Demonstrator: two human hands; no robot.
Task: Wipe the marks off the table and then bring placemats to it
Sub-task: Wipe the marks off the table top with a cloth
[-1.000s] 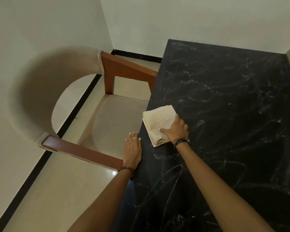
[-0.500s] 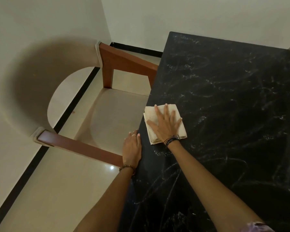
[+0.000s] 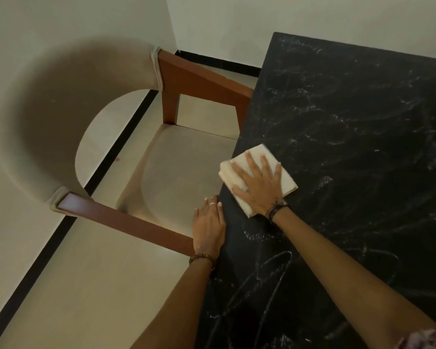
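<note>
A folded cream cloth (image 3: 288,181) lies near the left edge of the black marble table (image 3: 350,127). My right hand (image 3: 258,186) presses flat on the cloth with its fingers spread and straight. White chalky scribbles (image 3: 264,270) mark the tabletop below the cloth and further out to the right. My left hand (image 3: 209,226) rests flat along the table's left edge, fingers straight. No placemats are in view.
A wooden armchair (image 3: 202,81) with a beige seat (image 3: 176,177) and curved beige back stands pushed against the table's left side. Cream walls and a black skirting line run behind it. Pale floor tiles (image 3: 91,293) lie at the lower left.
One second ago my right hand gripped the cloth with curled fingers; now it lies flat and spread on it. The cloth sits in almost the same spot. My left hand has stayed put.
</note>
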